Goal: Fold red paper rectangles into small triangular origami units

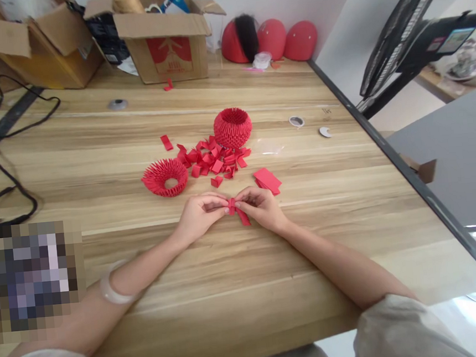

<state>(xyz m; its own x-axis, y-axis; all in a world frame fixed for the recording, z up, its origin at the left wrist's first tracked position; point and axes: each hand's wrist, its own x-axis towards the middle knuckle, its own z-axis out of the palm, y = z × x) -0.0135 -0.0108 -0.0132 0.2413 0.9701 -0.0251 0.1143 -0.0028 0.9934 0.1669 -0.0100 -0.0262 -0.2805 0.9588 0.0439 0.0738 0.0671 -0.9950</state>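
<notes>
Between my two hands is a small piece of red paper (232, 205), partly folded. My left hand (199, 215) pinches its left side between thumb and fingers. On its right side, my right hand (261, 207) grips it the same way. Another red paper strip (243, 217) lies just below my right fingertips; whether it is joined to the held piece I cannot tell. Beyond my hands is a heap of small folded red papers (207, 159). A stack of flat red paper slips (267, 181) rests close to my right hand.
A spiky red paper ring (165, 178) and a round red paper bowl (232, 128) flank the heap. Cardboard boxes (163, 46) and red caps (301, 41) line the back. Black cables (22, 192) run along the left; a fan (403, 25) stands at right.
</notes>
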